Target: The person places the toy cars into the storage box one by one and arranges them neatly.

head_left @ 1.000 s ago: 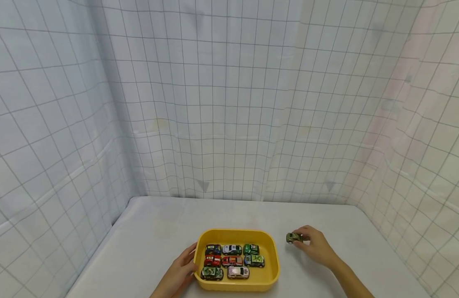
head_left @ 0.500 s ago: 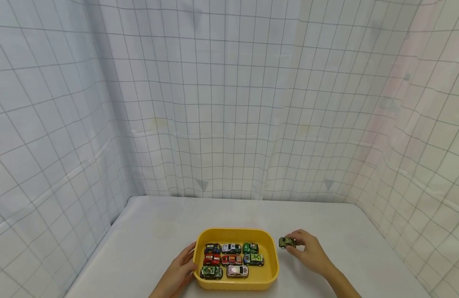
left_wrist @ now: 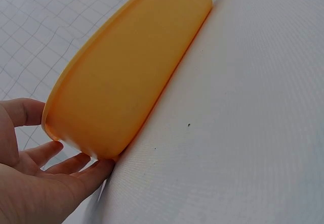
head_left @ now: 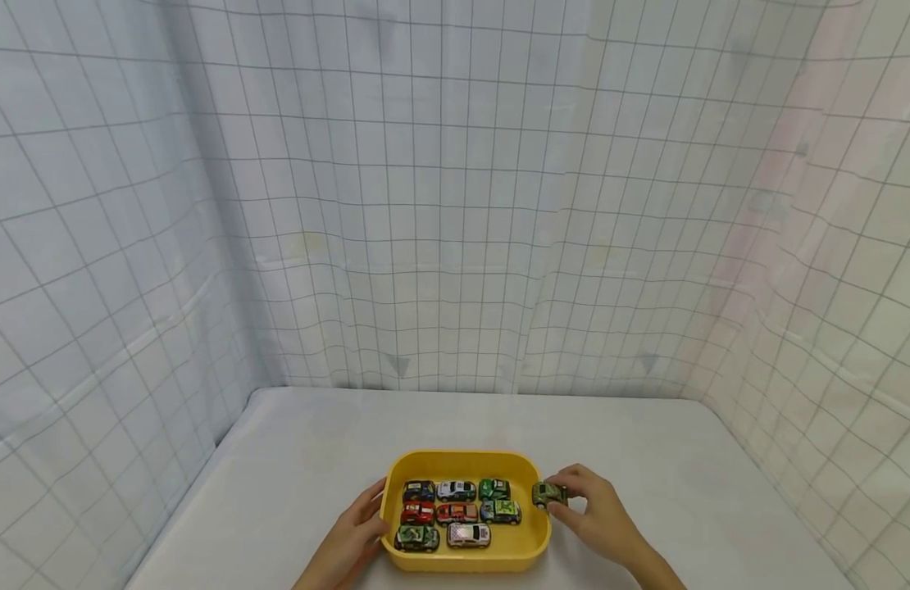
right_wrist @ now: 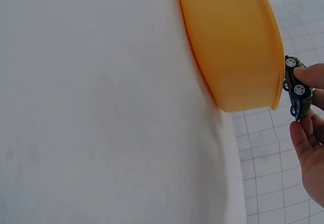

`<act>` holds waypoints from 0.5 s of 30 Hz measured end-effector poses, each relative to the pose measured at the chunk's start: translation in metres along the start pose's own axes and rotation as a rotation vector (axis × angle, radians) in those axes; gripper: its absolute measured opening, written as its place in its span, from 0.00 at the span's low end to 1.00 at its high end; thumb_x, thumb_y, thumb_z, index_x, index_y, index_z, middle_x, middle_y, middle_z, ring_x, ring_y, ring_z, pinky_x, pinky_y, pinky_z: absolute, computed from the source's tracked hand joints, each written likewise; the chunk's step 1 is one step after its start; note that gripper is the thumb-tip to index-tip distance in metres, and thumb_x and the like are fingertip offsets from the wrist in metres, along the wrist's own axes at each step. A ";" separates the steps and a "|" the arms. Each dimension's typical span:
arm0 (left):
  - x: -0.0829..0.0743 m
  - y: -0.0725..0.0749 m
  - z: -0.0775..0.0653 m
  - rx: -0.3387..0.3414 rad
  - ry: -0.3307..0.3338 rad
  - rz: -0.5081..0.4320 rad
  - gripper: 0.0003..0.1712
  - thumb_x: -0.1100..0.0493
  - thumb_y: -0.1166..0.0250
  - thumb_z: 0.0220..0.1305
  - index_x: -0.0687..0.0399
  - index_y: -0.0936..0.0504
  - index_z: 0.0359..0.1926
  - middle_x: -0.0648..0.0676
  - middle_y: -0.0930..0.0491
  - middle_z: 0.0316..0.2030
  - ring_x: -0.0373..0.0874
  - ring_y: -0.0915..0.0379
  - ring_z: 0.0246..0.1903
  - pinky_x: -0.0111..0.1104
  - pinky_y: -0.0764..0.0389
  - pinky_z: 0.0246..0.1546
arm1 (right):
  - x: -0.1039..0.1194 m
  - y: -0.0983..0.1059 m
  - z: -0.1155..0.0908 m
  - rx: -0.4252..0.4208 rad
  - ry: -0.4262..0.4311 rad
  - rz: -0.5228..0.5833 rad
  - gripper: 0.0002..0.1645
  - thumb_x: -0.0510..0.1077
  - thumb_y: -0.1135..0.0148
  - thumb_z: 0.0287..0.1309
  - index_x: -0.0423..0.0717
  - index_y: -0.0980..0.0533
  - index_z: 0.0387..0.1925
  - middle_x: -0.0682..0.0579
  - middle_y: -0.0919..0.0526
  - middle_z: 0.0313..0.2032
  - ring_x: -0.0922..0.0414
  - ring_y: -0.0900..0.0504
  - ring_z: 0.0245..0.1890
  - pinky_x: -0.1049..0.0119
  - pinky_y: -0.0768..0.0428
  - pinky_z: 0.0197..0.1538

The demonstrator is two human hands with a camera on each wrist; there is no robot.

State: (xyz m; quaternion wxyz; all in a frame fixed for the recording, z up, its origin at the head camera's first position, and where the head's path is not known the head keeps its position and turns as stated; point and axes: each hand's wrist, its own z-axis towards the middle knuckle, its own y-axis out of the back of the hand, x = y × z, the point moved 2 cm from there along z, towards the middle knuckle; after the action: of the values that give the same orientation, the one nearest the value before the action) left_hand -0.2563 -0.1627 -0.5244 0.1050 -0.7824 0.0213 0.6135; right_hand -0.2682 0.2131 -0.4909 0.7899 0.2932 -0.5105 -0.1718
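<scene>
A yellow plastic tray sits on the white table, holding several small toy cars in rows. My left hand grips its left end; in the left wrist view the thumb is at the rim and the fingers lie against the outer wall. Between thumb and fingers, my right hand pinches a camouflage-green toy car over the tray's right rim. The right wrist view shows the wheels and dark underside of this toy car, raised level with the rim.
Inside the tray are a red toy car, a white-and-pink one and a green one, among others. Bare tray floor shows at the front right. White gridded curtains stand behind and beside the table.
My right hand has carried the camouflage-green toy car leftward, from beside the tray to over its right rim. The left hand has stayed at the tray's left end.
</scene>
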 end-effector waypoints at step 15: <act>-0.002 -0.001 0.000 -0.007 0.006 0.001 0.47 0.71 0.45 0.65 0.68 0.56 0.81 0.80 0.59 0.76 0.76 0.52 0.73 0.60 0.30 0.64 | 0.021 -0.033 0.009 0.096 0.209 -0.061 0.14 0.47 0.28 0.64 0.51 0.14 0.50 0.63 0.19 0.46 0.61 0.20 0.46 0.60 0.16 0.49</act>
State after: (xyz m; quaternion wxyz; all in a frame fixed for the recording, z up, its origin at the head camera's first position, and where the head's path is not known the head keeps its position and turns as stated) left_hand -0.2562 -0.1622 -0.5226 0.1018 -0.7846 0.0198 0.6113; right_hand -0.2661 0.1730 -0.4943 0.8182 0.3625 -0.4238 -0.1395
